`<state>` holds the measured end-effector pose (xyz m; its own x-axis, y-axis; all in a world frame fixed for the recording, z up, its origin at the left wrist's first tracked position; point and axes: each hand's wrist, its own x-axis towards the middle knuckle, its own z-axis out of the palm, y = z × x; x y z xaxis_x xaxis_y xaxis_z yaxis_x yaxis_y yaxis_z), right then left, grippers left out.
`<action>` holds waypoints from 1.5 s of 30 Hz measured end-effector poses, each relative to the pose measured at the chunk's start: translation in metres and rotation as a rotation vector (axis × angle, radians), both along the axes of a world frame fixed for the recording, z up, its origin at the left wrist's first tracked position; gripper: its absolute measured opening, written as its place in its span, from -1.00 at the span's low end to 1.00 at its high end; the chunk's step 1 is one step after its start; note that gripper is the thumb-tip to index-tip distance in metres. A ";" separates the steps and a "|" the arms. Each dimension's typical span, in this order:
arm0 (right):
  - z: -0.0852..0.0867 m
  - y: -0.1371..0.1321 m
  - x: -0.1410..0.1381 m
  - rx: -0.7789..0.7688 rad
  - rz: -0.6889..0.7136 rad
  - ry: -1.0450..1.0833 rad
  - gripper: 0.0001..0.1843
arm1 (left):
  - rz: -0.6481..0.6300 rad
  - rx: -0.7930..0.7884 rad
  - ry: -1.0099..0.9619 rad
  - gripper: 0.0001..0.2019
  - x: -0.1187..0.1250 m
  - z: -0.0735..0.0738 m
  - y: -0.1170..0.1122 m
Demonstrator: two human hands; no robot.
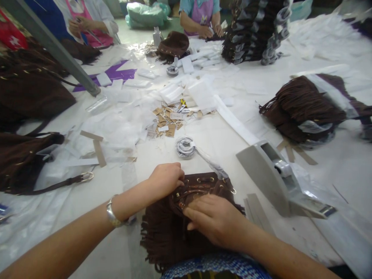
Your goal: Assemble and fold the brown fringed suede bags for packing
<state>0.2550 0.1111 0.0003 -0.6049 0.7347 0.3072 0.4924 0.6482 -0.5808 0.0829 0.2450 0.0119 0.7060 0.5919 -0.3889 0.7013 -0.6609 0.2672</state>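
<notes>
A brown fringed suede bag [162, 232] lies at the near edge of the white table, its mouth with metal eyelets facing away from me. My left hand [165, 179], a bracelet on its wrist, is closed on the bag's upper left rim. My right hand [213, 221] rests on the bag's opening, its fingers bent and pressing down on the rim. A roll of wrapped strap [185, 147] lies just beyond the bag.
A grey tape dispenser [279, 180] stands at the right. Paper tags [167, 120] and plastic sleeves litter the middle. More brown bags lie at the left [26, 162] and right [305, 106]. Two other people work at the far side.
</notes>
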 end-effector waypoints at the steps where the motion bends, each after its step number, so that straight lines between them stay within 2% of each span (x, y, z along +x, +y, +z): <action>1: 0.001 0.002 0.005 -0.023 -0.048 0.034 -0.77 | 0.019 -0.014 -0.005 -0.94 0.000 -0.001 0.002; 4: 0.007 0.017 0.017 -0.095 -0.331 -0.012 -0.60 | 0.044 -0.028 0.024 -0.96 0.002 -0.003 0.005; 6: 0.010 0.035 0.021 -0.180 -0.471 -0.239 -0.56 | 0.011 -0.022 0.055 -0.97 0.004 -0.002 0.006; 8: 0.013 0.056 0.021 -0.302 -0.462 -0.524 -0.66 | -0.035 -0.026 0.072 -0.96 0.006 -0.003 0.007; 10: 0.013 0.073 0.018 -0.371 -0.387 -0.719 -0.80 | -0.068 -0.047 0.048 -0.92 0.005 -0.005 0.008; 13: 0.010 0.087 0.018 -0.331 -0.331 -0.801 -0.85 | -0.095 -0.113 -0.080 -0.89 -0.006 -0.010 0.011; 16: 0.006 0.087 0.021 -0.296 -0.325 -0.813 -0.84 | -0.101 -0.219 -0.261 -0.91 -0.025 -0.011 0.013; 20: 0.004 0.082 0.025 -0.296 -0.349 -0.807 -0.86 | -0.089 -0.409 -0.494 -0.83 -0.049 -0.006 0.014; 23: 0.005 0.079 0.027 -0.295 -0.360 -0.786 -0.88 | -0.038 -0.488 -0.555 -0.80 -0.059 -0.004 0.012; 27: 0.008 0.076 0.024 -0.234 -0.401 -0.675 -0.83 | 0.146 -0.349 -0.554 -0.75 -0.069 -0.007 0.008; 30: 0.013 0.072 0.012 -0.209 -0.275 -0.378 -0.81 | 0.273 -0.242 -0.524 -0.72 -0.082 -0.008 0.006; 32: 0.016 0.070 -0.001 -0.236 -0.169 -0.263 -0.74 | 0.264 -0.247 -0.502 -0.73 -0.090 -0.006 0.004; 35: 0.017 0.069 -0.018 -0.267 -0.109 -0.311 -0.73 | 0.214 -0.248 -0.529 -0.73 -0.098 -0.001 -0.001; 37: 0.014 0.068 -0.024 -0.281 -0.081 -0.341 -0.78 | 0.258 -0.139 -0.572 -0.75 -0.101 0.001 -0.009; 39: 0.010 0.064 -0.024 -0.278 -0.034 -0.282 -0.79 | 0.312 -0.041 -0.596 -0.80 -0.102 0.002 -0.021; 42: 0.004 0.054 -0.021 -0.254 0.007 -0.118 -0.80 | 0.295 0.002 -0.628 -0.83 -0.102 -0.002 -0.042; 45: 0.001 0.044 -0.020 -0.273 -0.032 -0.048 -0.77 | 0.319 0.105 -0.707 -0.81 -0.101 -0.012 -0.061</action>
